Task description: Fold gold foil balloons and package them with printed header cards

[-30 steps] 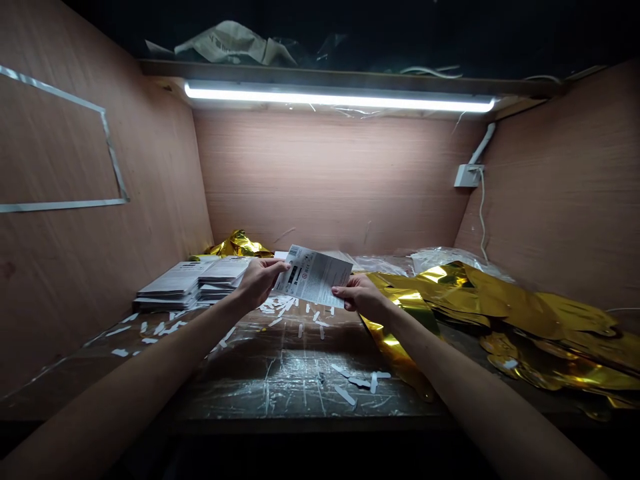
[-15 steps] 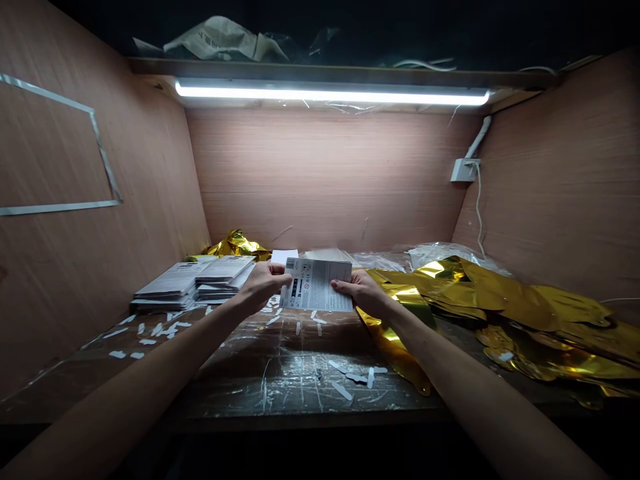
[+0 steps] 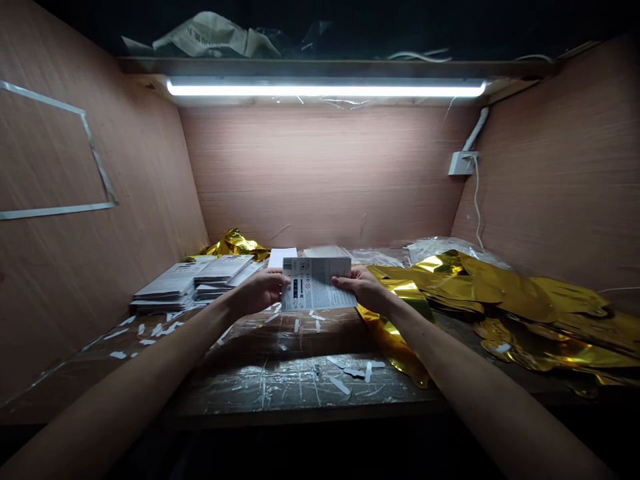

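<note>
Head view: a person holds a printed card [image 3: 316,285] in both hands over a workbench inside a plywood booth.

Left hand [image 3: 260,291]: curled and closed on the card's left edge, fingers over the face; the hand is not fully shut, and the grip looks light.

Right hand [image 3: 364,288]: thumb and fingers pinch the card's right side, the rest of the hand half open and angled inward.

Position of card: lifted just above the bench, between the two hands, with its barcode side toward the camera. Gripping opposite sides appears to keep the thin card flat and spread, and leaves its print unblocked.

Print: a barcode, a dark panel and a small red-ringed mark show; the text is too small to read.

Left of hands: stacks of white cards [image 3: 200,287] sit in neat piles, apparently kept squared and within easy reach.

Right of hands: crumpled gold foil [image 3: 480,287] lies heaped, with a tongue of it running toward the right hand.

Bench: white paper strips [image 3: 350,371] lie scattered across a scratched, shiny surface [image 3: 300,390].

Overhead: an LED lamp [image 3: 325,89] runs across the back wall [image 3: 320,173], lighting the card from above.
</note>
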Motion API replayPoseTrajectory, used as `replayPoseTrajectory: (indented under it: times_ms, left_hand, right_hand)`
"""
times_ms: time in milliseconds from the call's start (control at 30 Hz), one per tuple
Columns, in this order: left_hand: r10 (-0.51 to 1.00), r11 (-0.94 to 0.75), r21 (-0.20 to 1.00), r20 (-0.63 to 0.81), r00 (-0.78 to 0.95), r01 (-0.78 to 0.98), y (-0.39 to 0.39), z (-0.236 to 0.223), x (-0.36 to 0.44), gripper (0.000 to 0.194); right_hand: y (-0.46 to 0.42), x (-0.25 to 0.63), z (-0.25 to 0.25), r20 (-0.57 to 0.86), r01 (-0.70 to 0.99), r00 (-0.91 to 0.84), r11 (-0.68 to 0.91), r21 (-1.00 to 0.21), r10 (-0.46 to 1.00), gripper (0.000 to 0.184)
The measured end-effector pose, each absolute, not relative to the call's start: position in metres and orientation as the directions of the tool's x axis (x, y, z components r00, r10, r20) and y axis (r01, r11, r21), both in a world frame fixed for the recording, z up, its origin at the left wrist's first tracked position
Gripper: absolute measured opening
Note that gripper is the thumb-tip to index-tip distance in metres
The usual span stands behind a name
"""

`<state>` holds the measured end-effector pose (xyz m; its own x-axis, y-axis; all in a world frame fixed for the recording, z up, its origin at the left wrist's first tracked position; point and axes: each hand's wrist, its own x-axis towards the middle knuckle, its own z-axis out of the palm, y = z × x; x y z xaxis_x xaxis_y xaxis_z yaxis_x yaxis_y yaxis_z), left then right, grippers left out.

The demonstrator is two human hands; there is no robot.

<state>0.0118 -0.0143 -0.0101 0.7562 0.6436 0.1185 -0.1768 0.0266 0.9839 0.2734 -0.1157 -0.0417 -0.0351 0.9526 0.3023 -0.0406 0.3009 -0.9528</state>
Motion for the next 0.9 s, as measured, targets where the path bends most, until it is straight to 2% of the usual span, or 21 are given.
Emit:
replayPoseTrajectory:
  times_ms: [67,133,233,467,567,633,700,767,833,900]
  left_hand:
    - [0.592,0.141,0.972,0.069,0.803,-0.187,-0.007,-0.013,0.007,0.020]
    - [0.554,0.157,0.971,0.066,0.830,-0.181,-0.001,-0.017,0.004,0.024]
    - [0.512,0.116,0.979,0.087,0.854,-0.169,0.003,-0.022,0.005,0.028]
    - [0.521,0.001,0.996,0.079,0.850,-0.094,-0.005,-0.022,0.014,0.028]
    - [0.543,-0.049,0.997,0.070,0.837,-0.052,-0.007,-0.023,0.015,0.023]
    - [0.556,-0.178,0.983,0.070,0.828,0.037,-0.006,-0.023,0.016,0.024]
    - [0.562,-0.389,0.905,0.087,0.822,0.170,-0.003,-0.020,0.021,0.028]
    - [0.574,-0.572,0.774,0.139,0.807,0.274,0.003,-0.013,0.031,0.030]
    - [0.607,-0.641,0.689,0.184,0.773,0.339,0.012,-0.003,0.049,0.032]
    - [0.632,-0.628,0.678,0.159,0.758,0.382,0.022,0.008,0.072,0.038]
  right_hand:
    - [-0.116,0.275,-0.040,0.279,-0.105,-0.028,0.275,-0.956,0.960,0.039]
    - [-0.116,0.277,-0.040,0.265,-0.152,-0.032,0.257,-0.954,0.964,0.039]
    - [-0.116,0.279,-0.041,0.267,-0.196,-0.062,0.250,-0.948,0.962,0.037]
    - [-0.118,0.276,-0.037,0.253,-0.254,-0.041,0.235,-0.938,0.967,0.031]
    - [-0.121,0.280,-0.025,0.331,-0.397,0.124,0.352,-0.848,0.936,0.027]
    - [-0.121,0.288,-0.017,0.375,-0.464,0.277,0.465,-0.754,0.884,0.024]
    - [-0.119,0.298,-0.012,0.336,-0.480,0.443,0.536,-0.694,0.831,0.024]
    - [-0.114,0.308,-0.011,0.239,-0.476,0.592,0.573,-0.667,0.770,0.023]
    - [-0.108,0.314,-0.012,0.153,-0.468,0.688,0.595,-0.653,0.709,0.023]
    - [-0.103,0.317,-0.013,0.133,-0.458,0.716,0.606,-0.650,0.685,0.021]
